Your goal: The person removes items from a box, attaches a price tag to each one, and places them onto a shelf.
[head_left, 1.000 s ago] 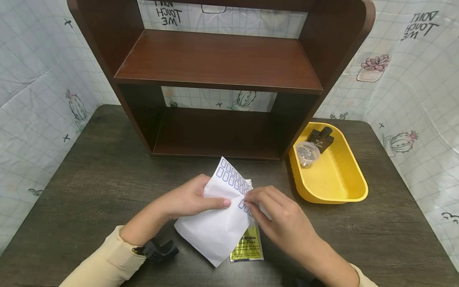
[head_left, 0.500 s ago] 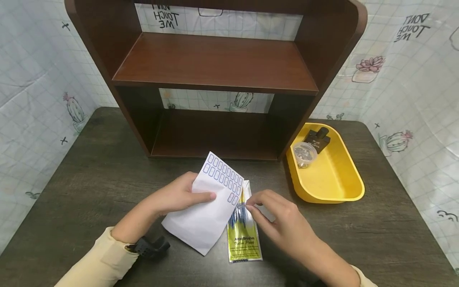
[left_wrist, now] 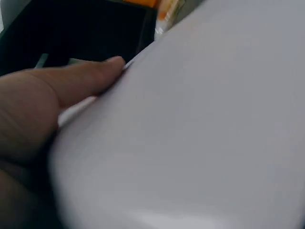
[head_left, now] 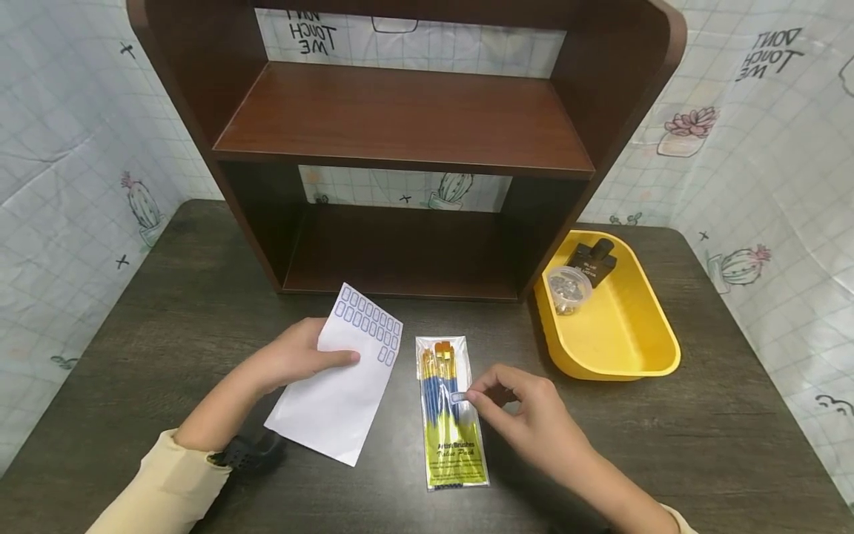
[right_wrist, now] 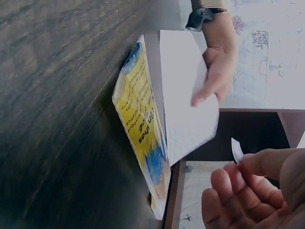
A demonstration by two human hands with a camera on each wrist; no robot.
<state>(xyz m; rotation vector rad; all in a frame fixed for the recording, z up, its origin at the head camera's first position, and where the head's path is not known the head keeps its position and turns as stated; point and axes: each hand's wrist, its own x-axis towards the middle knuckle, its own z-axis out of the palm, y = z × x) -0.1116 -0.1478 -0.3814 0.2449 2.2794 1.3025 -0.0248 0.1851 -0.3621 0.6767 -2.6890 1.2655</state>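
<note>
My left hand grips a white sticker sheet with its thumb on top; rows of small blue-outlined labels run along the sheet's far end. Between the thumb and forefinger of my right hand is one small blue-edged sticker, also visible in the right wrist view as a curled white label. Beneath that sticker, a clear pack of paintbrushes with blue handles and a yellow-green printed card lies flat on the table. White sheet fills most of the left wrist view, hiding the left fingers behind it.
A dark brown shelf unit stands at the back of the dark wooden table. To its right sits a yellow tray, holding a black box and a round clear tub of small pieces.
The sticker has come off the sheet in my right fingers. My left hand has drawn the sheet leftward, uncovering the brush pack, and the sticker is now over the pack.
</note>
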